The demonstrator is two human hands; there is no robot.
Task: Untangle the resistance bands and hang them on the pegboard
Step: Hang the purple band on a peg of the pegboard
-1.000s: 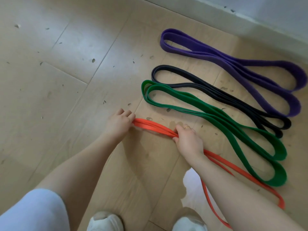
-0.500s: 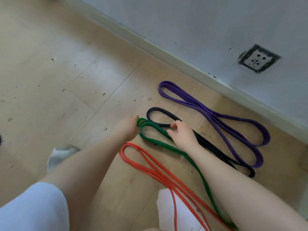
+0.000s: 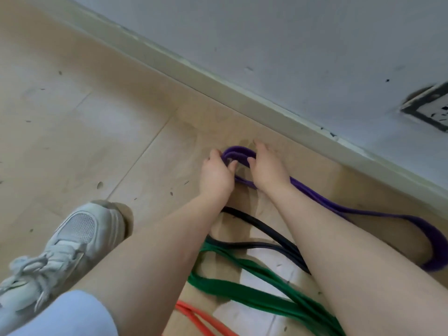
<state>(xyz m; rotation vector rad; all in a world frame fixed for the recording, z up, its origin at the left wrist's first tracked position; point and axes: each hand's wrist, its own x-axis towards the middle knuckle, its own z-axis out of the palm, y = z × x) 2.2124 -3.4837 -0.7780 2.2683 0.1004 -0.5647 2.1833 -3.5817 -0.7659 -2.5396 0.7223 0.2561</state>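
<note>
Wood-look floor [image 3: 72, 141] meets a pale baseboard [image 3: 218, 76] under a grey-white wall [image 3: 266, 32]; a wall socket [image 3: 429, 110] sits above the baseboard. Purple band [image 3: 339, 209] lies nearest the baseboard, its looped end lifted between both hands. Left hand [image 3: 214, 174] has its fingers curled round the loop's outer edge, thumb hooked inside. Right hand [image 3: 265, 168] grips the loop's other side, fingers curled over it. Black band [image 3: 266, 232] lies on the floor next out from the purple band, the green band [image 3: 254, 297] beyond that, the orange band [image 3: 196, 318] farthest. Grey sneaker [image 3: 72, 241] stands well apart from the purple band.
</note>
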